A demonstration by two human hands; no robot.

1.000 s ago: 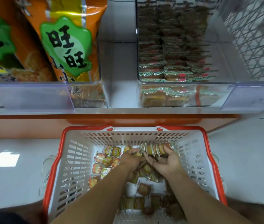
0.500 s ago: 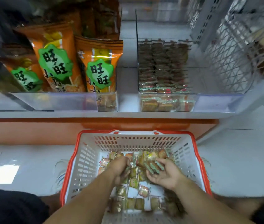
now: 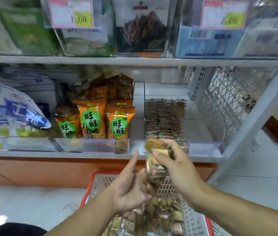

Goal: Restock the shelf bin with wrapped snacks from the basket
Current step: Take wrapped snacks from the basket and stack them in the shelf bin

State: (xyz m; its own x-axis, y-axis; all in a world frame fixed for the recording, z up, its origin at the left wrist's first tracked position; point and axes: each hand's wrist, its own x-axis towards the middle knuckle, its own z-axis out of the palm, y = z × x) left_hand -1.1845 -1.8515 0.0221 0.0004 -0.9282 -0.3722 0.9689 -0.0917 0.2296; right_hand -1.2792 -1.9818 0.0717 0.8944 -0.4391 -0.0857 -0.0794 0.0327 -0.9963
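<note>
A person's right hand (image 3: pixel 175 165), lifted out of the red-rimmed basket (image 3: pixel 194 220) since a moment ago, grips a stack of wrapped snacks (image 3: pixel 157 160) just before the clear shelf bin (image 3: pixel 203 147), the left hand (image 3: pixel 129 186) seemingly open beside it, so loading looks imminent

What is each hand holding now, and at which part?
The right hand grips a stack of wrapped snacks, thumb on its near face. The left hand supports its lower end with open fingers.
</note>
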